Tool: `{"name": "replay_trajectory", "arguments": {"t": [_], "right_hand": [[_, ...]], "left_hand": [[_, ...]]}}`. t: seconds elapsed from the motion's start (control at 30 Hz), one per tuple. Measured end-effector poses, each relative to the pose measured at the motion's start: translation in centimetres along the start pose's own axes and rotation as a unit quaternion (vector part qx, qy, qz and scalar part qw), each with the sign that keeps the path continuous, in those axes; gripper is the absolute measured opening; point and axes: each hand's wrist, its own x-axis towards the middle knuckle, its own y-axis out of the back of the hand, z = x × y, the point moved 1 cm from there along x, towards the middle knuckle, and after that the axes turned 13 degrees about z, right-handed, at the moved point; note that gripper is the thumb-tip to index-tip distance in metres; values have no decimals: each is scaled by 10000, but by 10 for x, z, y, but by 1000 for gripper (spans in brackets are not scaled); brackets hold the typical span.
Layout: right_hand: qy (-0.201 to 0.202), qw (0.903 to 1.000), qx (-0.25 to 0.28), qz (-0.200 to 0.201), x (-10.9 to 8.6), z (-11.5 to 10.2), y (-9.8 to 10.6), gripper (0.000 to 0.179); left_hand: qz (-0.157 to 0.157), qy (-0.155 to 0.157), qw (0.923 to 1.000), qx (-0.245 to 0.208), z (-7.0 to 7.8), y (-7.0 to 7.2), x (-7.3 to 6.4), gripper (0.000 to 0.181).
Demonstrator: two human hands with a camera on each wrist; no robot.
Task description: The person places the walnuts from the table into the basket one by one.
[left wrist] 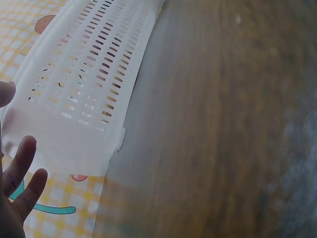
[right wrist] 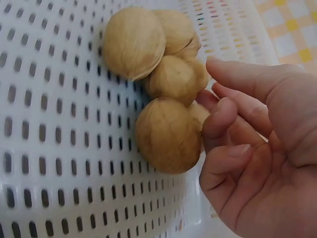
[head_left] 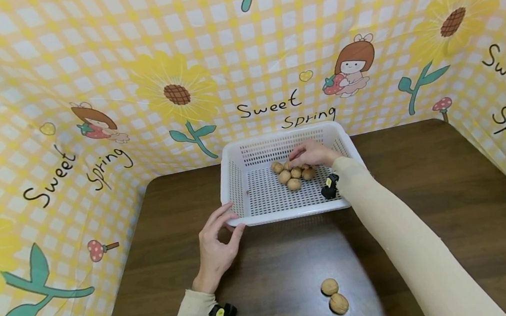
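A white slotted plastic basket point(head_left: 281, 218) stands on the table against the cloth, several walnuts point(head_left: 294, 184) clustered inside. My left hand point(head_left: 218, 249) grips its front left corner, the thumb at the front rim and fingers over the left rim. In the left wrist view, two fingers point(left wrist: 24, 158) extend beside the basket's outer wall point(left wrist: 74, 99). Reaching in from the right, my right hand point(head_left: 313, 153) pinches a walnut point(right wrist: 200, 74) at the cluster's edge, partly hidden by the thumb and fingers. Larger in the right wrist view, another walnut point(right wrist: 168, 136) lies beside the curled fingers.
Two walnuts point(head_left: 329, 287) lie touching on the dark wooden table point(head_left: 281, 271), in front of the basket. A yellow checked cloth point(head_left: 244, 53) with printed flowers surrounds the table's back and sides. Black wrist cameras point(head_left: 330, 186) sit on both sleeves.
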Motion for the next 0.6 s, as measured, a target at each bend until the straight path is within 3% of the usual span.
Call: {"name": "replay_trajectory", "arguments": {"t": [0.17,0.3,0.6], "right_hand": [[165,9996,77,-198,-7,-12,8,44],[417,9986,-221,-223,-19,-32,17,42],[1472,9888,-249,68,-73,-66,30,36]], "left_hand": [[7,17,10000,-39,0,-1,-1,19],[12,37,10000,-57,0,-1,-2,19],[23,-17,10000,-55,-2,0,0,19]]}}
